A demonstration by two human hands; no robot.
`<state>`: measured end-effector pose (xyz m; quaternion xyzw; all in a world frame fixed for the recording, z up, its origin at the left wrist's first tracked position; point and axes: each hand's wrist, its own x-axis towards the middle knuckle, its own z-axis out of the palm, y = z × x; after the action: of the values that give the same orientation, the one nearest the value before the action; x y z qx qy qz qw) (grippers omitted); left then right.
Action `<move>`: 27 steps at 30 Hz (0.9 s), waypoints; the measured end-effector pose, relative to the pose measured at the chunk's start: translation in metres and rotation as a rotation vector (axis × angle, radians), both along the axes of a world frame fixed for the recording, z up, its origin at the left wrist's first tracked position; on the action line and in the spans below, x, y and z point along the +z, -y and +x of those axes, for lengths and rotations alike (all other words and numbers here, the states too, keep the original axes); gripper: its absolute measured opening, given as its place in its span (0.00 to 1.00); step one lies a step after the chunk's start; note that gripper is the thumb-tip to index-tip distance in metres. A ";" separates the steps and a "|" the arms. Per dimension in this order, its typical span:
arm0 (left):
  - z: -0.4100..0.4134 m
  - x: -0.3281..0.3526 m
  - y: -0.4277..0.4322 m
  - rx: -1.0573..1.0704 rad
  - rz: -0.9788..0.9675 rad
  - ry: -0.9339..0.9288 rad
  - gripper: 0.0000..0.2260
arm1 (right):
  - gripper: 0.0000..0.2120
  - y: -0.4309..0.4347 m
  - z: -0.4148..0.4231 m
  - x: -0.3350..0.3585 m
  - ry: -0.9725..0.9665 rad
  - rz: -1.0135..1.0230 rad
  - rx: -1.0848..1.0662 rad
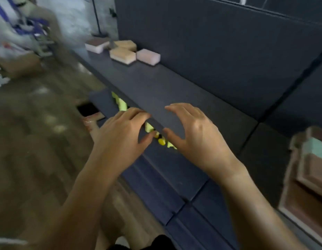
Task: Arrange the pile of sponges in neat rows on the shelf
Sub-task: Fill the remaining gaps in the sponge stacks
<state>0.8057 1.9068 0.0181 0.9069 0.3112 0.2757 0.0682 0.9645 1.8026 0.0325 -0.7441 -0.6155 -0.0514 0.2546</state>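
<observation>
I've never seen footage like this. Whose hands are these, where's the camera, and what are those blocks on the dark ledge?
No machine here: a person wears one camera on the head, looking forward and down. The left hand and right hand hover at the front edge of a dark shelf, fingers relaxed, holding nothing. The blocks at its far end are sponges, loosely grouped, not yet in rows. Yellow-green things peek out from the level below; blur hides what they are.

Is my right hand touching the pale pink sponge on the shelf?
Apart. Head view: the right hand is over the near end of the shelf, the pale pink sponge lies far down it, bare shelf between them.
</observation>
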 end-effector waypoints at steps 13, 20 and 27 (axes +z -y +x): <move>-0.026 0.010 -0.177 0.142 -0.047 -0.012 0.16 | 0.24 -0.209 -0.019 0.018 0.071 -0.072 0.120; 0.016 0.006 -0.242 0.110 -0.058 -0.120 0.20 | 0.24 -0.277 0.037 0.026 0.085 -0.103 0.118; 0.059 -0.002 -0.307 0.030 -0.082 -0.212 0.21 | 0.23 -0.311 0.072 0.013 0.057 -0.120 0.071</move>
<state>0.8648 2.2142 0.0163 0.9226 0.3414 0.1660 0.0679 1.0366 2.1133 0.0460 -0.7341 -0.6503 -0.0264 0.1937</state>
